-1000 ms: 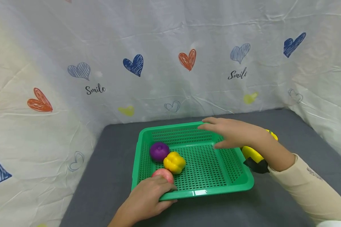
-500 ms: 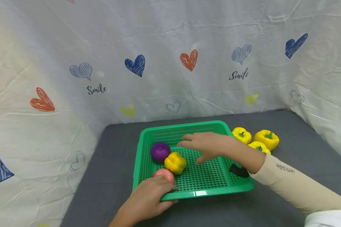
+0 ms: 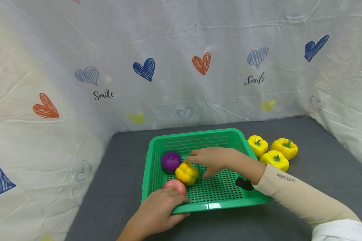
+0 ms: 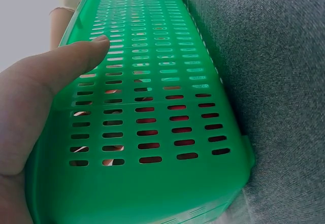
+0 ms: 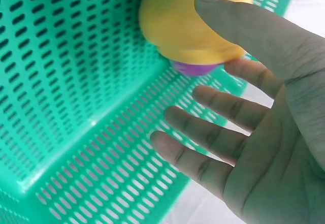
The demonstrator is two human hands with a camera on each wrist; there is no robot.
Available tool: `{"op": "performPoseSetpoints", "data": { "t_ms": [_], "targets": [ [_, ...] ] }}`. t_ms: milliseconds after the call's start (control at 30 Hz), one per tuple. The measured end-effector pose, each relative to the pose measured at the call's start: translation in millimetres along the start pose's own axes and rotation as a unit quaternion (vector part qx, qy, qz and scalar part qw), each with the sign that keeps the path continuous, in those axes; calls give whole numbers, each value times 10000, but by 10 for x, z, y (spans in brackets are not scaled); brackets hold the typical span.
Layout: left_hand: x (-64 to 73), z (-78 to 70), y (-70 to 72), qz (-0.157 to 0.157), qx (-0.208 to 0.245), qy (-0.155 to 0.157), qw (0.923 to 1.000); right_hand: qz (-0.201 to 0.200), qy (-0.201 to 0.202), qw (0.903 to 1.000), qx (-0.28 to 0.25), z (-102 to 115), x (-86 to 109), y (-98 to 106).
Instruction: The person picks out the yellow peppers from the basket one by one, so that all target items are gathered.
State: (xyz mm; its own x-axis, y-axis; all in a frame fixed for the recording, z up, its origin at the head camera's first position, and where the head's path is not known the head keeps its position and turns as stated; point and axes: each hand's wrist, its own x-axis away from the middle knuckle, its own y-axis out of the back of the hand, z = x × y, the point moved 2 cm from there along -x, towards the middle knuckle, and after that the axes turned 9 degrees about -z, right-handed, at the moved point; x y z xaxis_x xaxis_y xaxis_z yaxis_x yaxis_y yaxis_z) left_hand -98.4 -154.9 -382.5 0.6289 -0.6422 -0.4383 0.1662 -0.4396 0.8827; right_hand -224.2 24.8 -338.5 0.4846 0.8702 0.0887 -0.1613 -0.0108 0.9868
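My left hand [image 3: 163, 211] grips the near left rim of a green plastic basket [image 3: 223, 204], thumb outside and fingers over the edge, as the left wrist view also shows. Just beyond those fingers lies a pink round fruit [image 3: 175, 186], partly hidden by them. Over the basket my right hand [image 3: 212, 160] reaches in with fingers spread and holds nothing. Its fingertips are right at a yellow bell pepper [image 3: 187, 174], which fills the top of the right wrist view [image 5: 188, 21]. Behind the pepper sits a purple round vegetable [image 3: 171, 161].
Three yellow bell peppers with green stems stand on the dark grey cloth right of the basket, the nearest pepper [image 3: 274, 160] close to the right forearm. A white curtain [image 3: 169, 33] printed with hearts hangs behind the table [image 3: 120, 160].
My right hand has moved left and down from the basket's right rim to the yellow bell pepper inside. The peppers on the right have come into view. My left hand keeps its grip.
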Motion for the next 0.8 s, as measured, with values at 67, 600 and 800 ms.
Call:
{"op": "performPoseSetpoints", "data": {
  "t_ms": [67, 600, 800],
  "targets": [
    [0, -1, -1, 17, -22, -4, 10000, -9, -18, 10000, -62, -6, -18, -40],
    [-5, -4, -2, -67, -114, -104, 9999, -391, 386, 9984, -152, 21, -221, -250],
    [-1, -2, -3, -85, -187, -100, 9997, -469, 566, 9967, 338, 59, -266, -279]
  ]
}}
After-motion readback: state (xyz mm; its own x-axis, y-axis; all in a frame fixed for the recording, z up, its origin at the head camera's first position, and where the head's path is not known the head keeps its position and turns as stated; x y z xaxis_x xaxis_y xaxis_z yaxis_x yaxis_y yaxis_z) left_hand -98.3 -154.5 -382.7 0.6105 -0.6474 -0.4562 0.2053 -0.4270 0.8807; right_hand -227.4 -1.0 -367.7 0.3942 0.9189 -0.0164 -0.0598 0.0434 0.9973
